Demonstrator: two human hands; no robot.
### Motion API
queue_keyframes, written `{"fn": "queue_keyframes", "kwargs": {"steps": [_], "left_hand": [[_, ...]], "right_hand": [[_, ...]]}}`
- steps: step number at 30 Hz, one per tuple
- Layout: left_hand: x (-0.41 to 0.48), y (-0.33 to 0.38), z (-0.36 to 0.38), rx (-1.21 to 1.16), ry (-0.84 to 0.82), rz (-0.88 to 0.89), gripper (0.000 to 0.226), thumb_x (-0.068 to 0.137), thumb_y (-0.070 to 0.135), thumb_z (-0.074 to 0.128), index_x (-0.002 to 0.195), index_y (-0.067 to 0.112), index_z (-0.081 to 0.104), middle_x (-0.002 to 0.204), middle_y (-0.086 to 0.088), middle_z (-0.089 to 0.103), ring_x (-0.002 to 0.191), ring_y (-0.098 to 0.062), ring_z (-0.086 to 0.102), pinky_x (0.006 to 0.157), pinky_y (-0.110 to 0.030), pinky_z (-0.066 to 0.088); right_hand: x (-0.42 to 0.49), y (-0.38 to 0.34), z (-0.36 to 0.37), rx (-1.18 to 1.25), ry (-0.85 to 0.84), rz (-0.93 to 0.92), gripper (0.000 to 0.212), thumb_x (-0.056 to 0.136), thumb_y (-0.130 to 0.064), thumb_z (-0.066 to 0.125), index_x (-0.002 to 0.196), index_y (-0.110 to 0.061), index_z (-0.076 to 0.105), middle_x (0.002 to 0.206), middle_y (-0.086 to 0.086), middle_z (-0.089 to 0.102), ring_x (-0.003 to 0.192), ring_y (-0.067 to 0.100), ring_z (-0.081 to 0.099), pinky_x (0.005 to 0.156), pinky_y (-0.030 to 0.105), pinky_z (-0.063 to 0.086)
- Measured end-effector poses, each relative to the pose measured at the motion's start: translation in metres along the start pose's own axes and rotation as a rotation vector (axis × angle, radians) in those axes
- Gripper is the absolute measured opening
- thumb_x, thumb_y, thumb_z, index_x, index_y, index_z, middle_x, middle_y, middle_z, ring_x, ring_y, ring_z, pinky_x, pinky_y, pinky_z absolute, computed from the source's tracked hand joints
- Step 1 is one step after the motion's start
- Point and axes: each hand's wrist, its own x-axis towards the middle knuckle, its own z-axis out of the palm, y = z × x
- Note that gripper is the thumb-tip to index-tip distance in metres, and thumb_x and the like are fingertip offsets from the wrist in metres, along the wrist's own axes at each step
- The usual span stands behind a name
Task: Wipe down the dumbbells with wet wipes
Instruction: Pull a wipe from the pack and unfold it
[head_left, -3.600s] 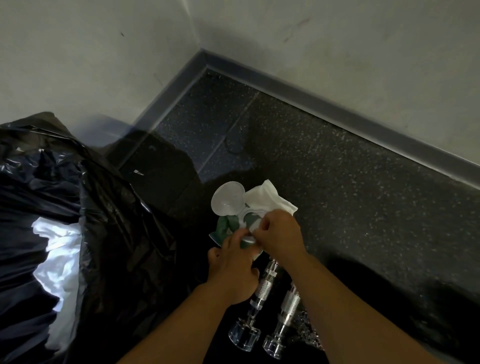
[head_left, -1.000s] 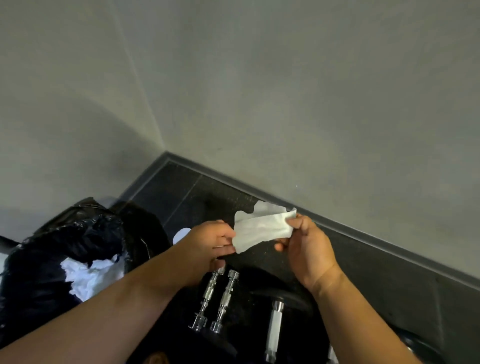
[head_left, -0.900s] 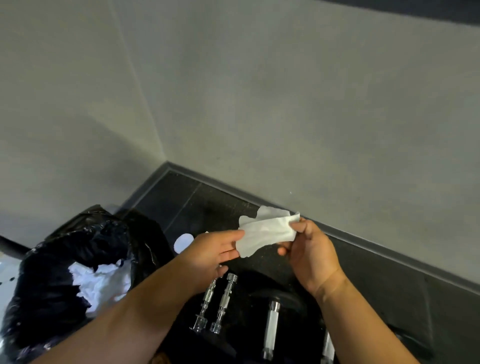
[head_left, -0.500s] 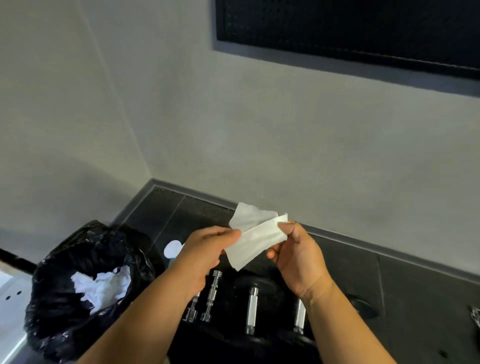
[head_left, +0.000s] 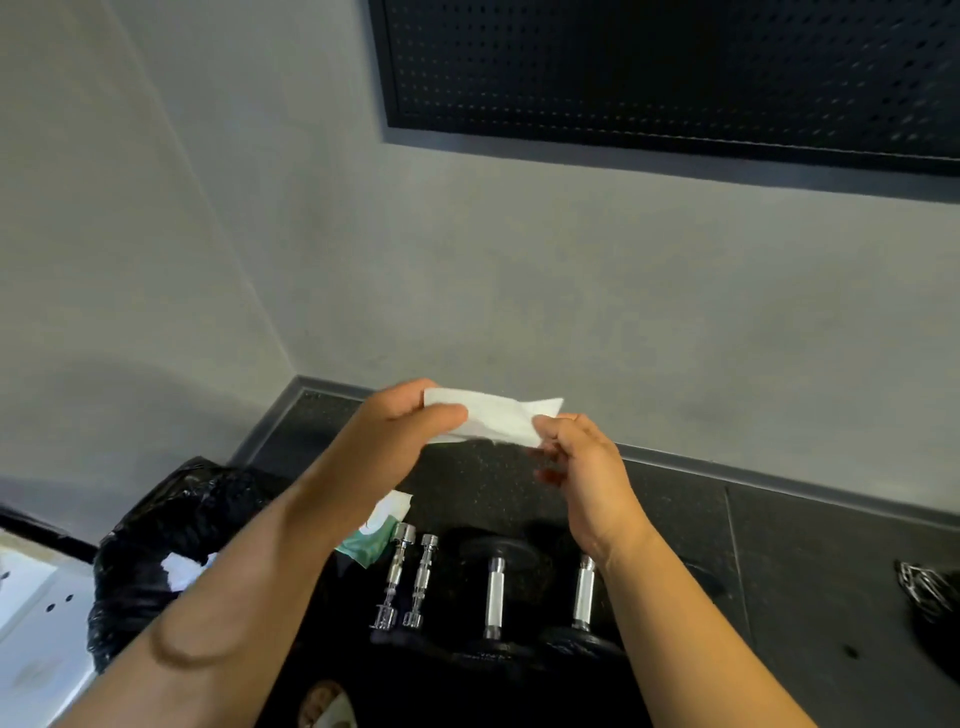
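A white wet wipe (head_left: 493, 420) is stretched between both hands, held up in the air above the floor. My left hand (head_left: 395, 441) pinches its left end and my right hand (head_left: 582, 467) pinches its right end. Below them on the dark floor lie two black dumbbells with chrome handles (head_left: 494, 592) (head_left: 584, 592), side by side. Left of those lie two thin chrome bars (head_left: 410, 577). A green and white wipes pack (head_left: 376, 530) lies on the floor, partly hidden by my left forearm.
A black bin bag (head_left: 171, 535) holding white used wipes stands at the left. A grey wall with a dark skirting runs behind, with a black perforated panel (head_left: 675, 78) above. A dark metal object (head_left: 930, 592) lies at the far right.
The wipe was pulled from the pack and lifted. Over the last second the view tilted up and both hands drew the wipe out flatter and wider between them.
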Motion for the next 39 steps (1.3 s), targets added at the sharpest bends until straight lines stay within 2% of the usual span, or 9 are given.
{"fn": "queue_keyframes", "kwargs": {"steps": [3,8,12,14,22,26,29,34,39], "left_hand": [[0.007,0.015,-0.006,-0.265,-0.163,-0.133,0.022,0.090,0.020,0.050,0.098,0.007,0.066,0.094,-0.017,0.065,0.088,-0.031,0.061,0.075,-0.041,0.046],[0.017,0.028,-0.014,-0.493,-0.302,-0.319,0.030,0.091,0.024,0.042,0.103,0.005,0.062,0.092,-0.015,0.070,0.078,-0.025,0.070,0.065,-0.033,0.058],[0.025,0.022,-0.016,-0.522,-0.279,-0.369,0.035,0.097,0.027,0.037,0.109,0.005,0.061,0.095,-0.014,0.071,0.078,-0.024,0.070,0.064,-0.033,0.058],[0.027,0.016,-0.016,-0.484,-0.278,-0.388,0.038,0.099,0.028,0.034,0.116,0.005,0.060,0.100,-0.013,0.070,0.082,-0.022,0.070,0.067,-0.032,0.057],[0.029,-0.006,-0.013,-0.268,-0.141,-0.398,0.030,0.100,0.029,0.046,0.123,0.011,0.055,0.085,-0.005,0.074,0.071,-0.019,0.071,0.059,-0.031,0.057],[0.028,-0.014,-0.016,-0.231,-0.181,-0.359,0.024,0.097,0.021,0.054,0.120,0.017,0.057,0.105,-0.010,0.072,0.088,-0.026,0.071,0.070,-0.039,0.058],[0.027,-0.017,-0.017,-0.220,-0.203,-0.250,0.026,0.091,-0.001,0.057,0.113,0.014,0.059,0.101,-0.007,0.071,0.086,-0.022,0.070,0.063,-0.034,0.057],[0.028,-0.012,-0.018,-0.158,-0.091,-0.107,0.038,0.086,-0.016,0.051,0.065,0.013,0.063,0.085,-0.008,0.061,0.075,-0.018,0.057,0.054,-0.020,0.049],[0.029,-0.015,-0.021,-0.297,-0.070,-0.149,0.053,0.085,-0.020,0.045,0.052,0.015,0.065,0.106,-0.009,0.061,0.103,-0.026,0.058,0.091,-0.040,0.050]], "right_hand": [[-0.002,-0.012,0.000,0.009,-0.065,0.028,0.026,0.069,-0.032,0.065,0.088,-0.019,0.052,0.086,-0.003,0.054,0.080,0.014,0.052,0.070,0.028,0.038],[-0.007,-0.025,-0.014,0.283,-0.439,0.369,0.076,0.079,-0.059,0.057,0.128,-0.001,0.057,0.129,0.017,0.058,0.115,0.034,0.057,0.104,0.046,0.040],[-0.009,-0.022,-0.020,0.311,-0.530,0.379,0.068,0.056,-0.051,0.083,0.109,-0.009,0.072,0.108,0.014,0.069,0.093,0.028,0.068,0.080,0.041,0.056],[-0.007,-0.018,-0.022,0.316,-0.523,0.348,0.050,0.064,-0.036,0.082,0.104,-0.009,0.073,0.103,0.012,0.071,0.089,0.026,0.070,0.073,0.038,0.059],[-0.001,-0.020,-0.021,0.161,-0.376,0.258,0.024,0.087,-0.010,0.059,0.108,-0.001,0.068,0.102,0.015,0.072,0.086,0.023,0.071,0.073,0.034,0.060],[0.006,-0.018,-0.020,0.140,-0.335,0.201,0.025,0.086,0.003,0.055,0.109,0.003,0.065,0.103,0.020,0.070,0.086,0.028,0.070,0.080,0.040,0.057],[0.009,-0.019,-0.019,0.134,-0.332,0.160,0.024,0.085,0.007,0.054,0.106,0.005,0.065,0.097,0.019,0.071,0.082,0.028,0.070,0.076,0.039,0.058],[0.014,-0.026,-0.020,0.147,-0.335,0.074,0.029,0.085,0.010,0.052,0.078,-0.004,0.076,0.083,0.014,0.074,0.070,0.023,0.071,0.066,0.033,0.060],[0.014,-0.033,-0.018,0.011,-0.390,-0.005,0.060,0.084,0.025,0.035,0.060,-0.011,0.076,0.072,0.009,0.073,0.066,0.019,0.070,0.065,0.028,0.060]]}}
